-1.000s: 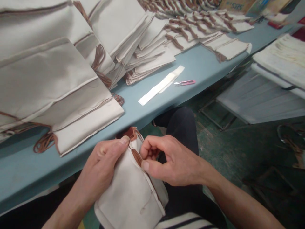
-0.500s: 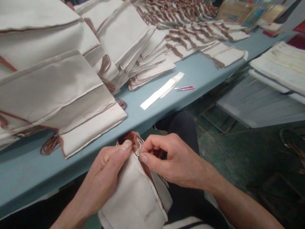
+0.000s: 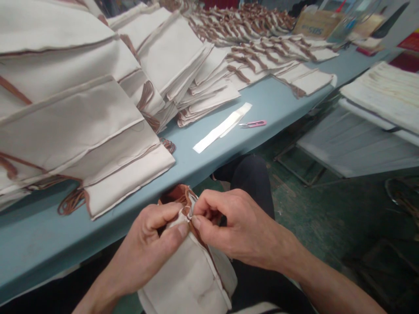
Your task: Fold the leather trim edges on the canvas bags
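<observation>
A cream fabric bag (image 3: pixel 185 272) with brown trim hangs over my lap, its upper end raised near the table edge. My left hand (image 3: pixel 152 237) pinches the bag's top between thumb and fingers. On the other side of the same seam, my right hand (image 3: pixel 225 220) has thumb and forefinger closed at the bag's edge, the thumbs almost meeting. Brown cords show inside the bag's open mouth. Whether a thread lies between my right fingertips is too small to make out.
Piled cream bag pieces (image 3: pixel 75 113) with brown cords cover the table's left. A white strip (image 3: pixel 222 128) and pink-handled thread snips (image 3: pixel 253 124) lie on the blue tabletop (image 3: pixel 262 98). Rows of brown-trimmed pieces (image 3: pixel 258 59) and a cardboard box (image 3: pixel 317 24) stand farther back. A side rack (image 3: pixel 360 135) holds stacked cloth.
My left thumb has slid down from the bag's top edge to beside my right thumb, with the left fingers now showing above it. The right hand stays pinched at the seam.
</observation>
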Demonstrator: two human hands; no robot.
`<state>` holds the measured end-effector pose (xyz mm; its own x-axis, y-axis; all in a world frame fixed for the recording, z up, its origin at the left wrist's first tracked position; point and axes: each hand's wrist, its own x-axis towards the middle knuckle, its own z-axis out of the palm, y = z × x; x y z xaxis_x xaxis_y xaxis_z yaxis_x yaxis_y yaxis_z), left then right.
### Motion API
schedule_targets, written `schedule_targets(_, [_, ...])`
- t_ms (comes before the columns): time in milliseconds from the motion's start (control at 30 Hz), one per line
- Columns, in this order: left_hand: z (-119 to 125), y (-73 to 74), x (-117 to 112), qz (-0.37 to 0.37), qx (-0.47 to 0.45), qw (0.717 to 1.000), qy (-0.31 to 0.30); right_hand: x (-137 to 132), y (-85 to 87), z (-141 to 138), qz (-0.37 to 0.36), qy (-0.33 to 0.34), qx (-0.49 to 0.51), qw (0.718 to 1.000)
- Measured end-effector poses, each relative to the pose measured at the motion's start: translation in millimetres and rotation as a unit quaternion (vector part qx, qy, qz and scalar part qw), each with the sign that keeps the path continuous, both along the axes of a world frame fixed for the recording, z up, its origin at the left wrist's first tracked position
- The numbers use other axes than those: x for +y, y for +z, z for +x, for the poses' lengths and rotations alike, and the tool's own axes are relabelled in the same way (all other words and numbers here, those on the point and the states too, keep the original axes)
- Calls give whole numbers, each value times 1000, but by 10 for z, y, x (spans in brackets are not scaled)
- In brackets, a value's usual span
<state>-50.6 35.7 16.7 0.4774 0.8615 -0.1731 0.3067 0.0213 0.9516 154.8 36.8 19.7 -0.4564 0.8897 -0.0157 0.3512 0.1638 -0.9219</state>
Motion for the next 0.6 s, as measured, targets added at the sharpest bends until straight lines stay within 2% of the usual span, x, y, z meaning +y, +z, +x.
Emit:
schedule_targets(167, [23, 0, -30, 6, 3, 1000, 9, 9, 51, 6, 11, -20, 2, 1000])
schedule_targets(300, [82, 42, -34, 50, 33, 998, 17, 55, 128, -9, -29, -44, 6, 999])
schedule_targets(467, [110, 65, -36, 88, 59, 994, 14, 135, 198, -12, -56, -17, -27, 998])
schedule_targets(600, [83, 68, -45, 67, 53, 996, 11, 209, 247, 9, -84, 9, -29, 996])
